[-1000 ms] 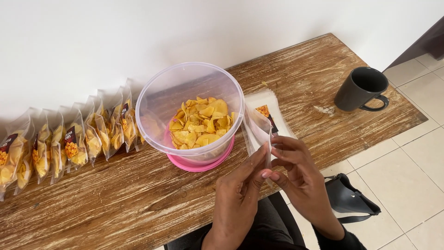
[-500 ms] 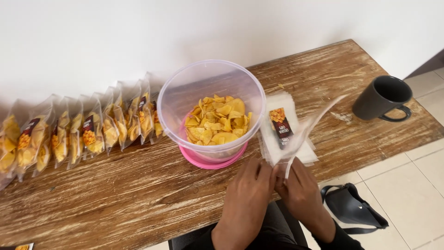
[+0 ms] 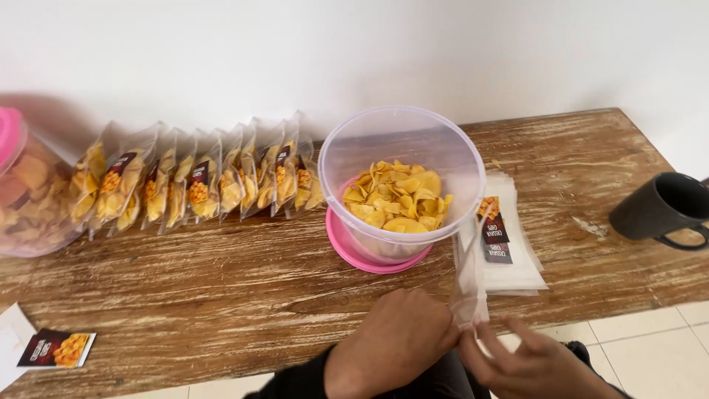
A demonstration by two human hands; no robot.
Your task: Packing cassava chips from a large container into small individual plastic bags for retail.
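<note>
Both hands meet at the near table edge: the left hand [image 3: 395, 343] and the right hand [image 3: 528, 362] pinch with closed fingers the bottom of 1 empty clear pouch [image 3: 469, 284], which stands up between them. Just behind it stands a clear tub of yellow chips [image 3: 399, 193] on a pink lid [image 3: 347, 250], with a stack of flat pouches [image 3: 506, 251] bearing dark labels at its right. A row of filled pouches [image 3: 199, 177] leans along the wall, and a dark mug [image 3: 661, 208] stands far right.

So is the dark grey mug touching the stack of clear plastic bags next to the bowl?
Apart. The head view shows a strip of bare wooden table between the dark grey mug on the right and the stack of clear plastic bags.
</note>
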